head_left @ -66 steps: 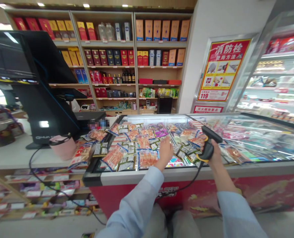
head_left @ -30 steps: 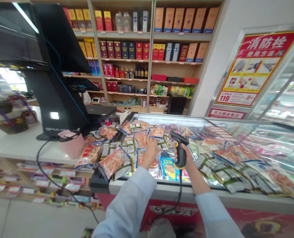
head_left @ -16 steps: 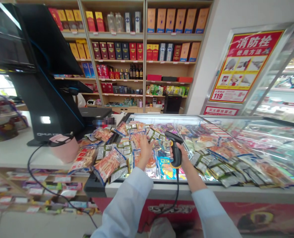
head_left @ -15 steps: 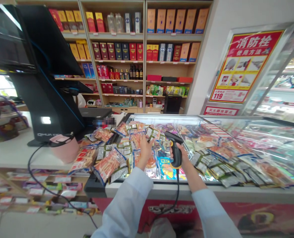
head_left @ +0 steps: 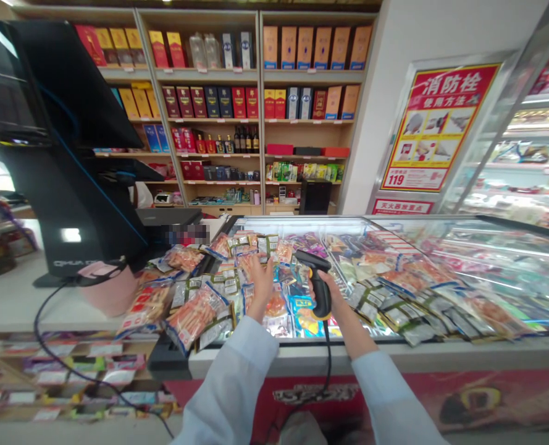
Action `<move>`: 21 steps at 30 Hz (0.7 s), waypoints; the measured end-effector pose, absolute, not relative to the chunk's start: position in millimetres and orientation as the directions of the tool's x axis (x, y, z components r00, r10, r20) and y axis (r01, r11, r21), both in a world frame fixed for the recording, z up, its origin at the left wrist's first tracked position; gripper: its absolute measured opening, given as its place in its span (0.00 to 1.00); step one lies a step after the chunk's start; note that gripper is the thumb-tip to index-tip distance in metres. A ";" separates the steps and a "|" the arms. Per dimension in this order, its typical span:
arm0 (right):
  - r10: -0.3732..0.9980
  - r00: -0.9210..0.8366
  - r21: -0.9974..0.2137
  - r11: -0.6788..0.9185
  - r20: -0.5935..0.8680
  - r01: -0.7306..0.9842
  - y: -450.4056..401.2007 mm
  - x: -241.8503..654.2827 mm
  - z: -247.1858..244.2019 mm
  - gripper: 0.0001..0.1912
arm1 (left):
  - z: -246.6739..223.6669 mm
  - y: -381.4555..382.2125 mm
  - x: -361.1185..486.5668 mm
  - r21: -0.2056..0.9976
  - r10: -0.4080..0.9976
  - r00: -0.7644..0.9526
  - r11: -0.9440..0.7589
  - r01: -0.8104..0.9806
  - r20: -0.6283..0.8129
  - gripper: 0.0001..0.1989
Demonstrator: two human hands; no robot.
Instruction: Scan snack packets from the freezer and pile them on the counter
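The left hand (head_left: 260, 284) stands open above the heaped packets, fingers spread and pointing up, holding nothing; whether its heel touches them cannot be told. The right hand (head_left: 325, 296) is closed around the grip of a black handheld barcode scanner (head_left: 319, 290), its head tilted toward the left hand. A black cord (head_left: 327, 358) drops from the scanner's base past the front of the freezer. Both hands are over snack packets (head_left: 195, 318), clear bags of orange strips, piled on the glass lid of a chest freezer (head_left: 394, 349). A blue-and-yellow packet (head_left: 302, 307) lies just below the scanner. Left of the freezer, a white counter (head_left: 15, 303) holds a pink cup (head_left: 107, 290) and a black checkout terminal (head_left: 70, 185). Behind stand wooden shelves (head_left: 255, 127) of boxed liquor, and to the right hangs a red-and-yellow fire hydrant notice (head_left: 436, 127) showing 119.
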State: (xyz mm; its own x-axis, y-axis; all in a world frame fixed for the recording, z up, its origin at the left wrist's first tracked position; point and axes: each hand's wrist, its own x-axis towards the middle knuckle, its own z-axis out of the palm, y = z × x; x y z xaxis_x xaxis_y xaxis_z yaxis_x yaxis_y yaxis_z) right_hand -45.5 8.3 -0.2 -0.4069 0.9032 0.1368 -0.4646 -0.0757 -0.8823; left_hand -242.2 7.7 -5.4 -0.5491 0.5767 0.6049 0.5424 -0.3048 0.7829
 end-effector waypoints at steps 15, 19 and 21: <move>0.882 -0.447 -0.892 -0.074 0.151 -0.447 0.3 -44.5 6.0 0.20 | -2.8 5.2 -241.7 0.771 0.581 -0.535 -0.290 0.567 0.613 0.11; 0.884 -0.446 -0.887 -0.089 0.139 -0.453 -0.8 -43.7 6.2 0.19 | -3.6 6.2 -242.0 0.777 0.594 -0.537 -0.269 0.570 0.600 0.10; 0.883 -0.451 -0.886 -0.097 0.134 -0.453 -0.9 -43.2 5.7 0.19 | -4.8 7.4 -242.2 0.776 0.592 -0.536 -0.276 0.567 0.602 0.10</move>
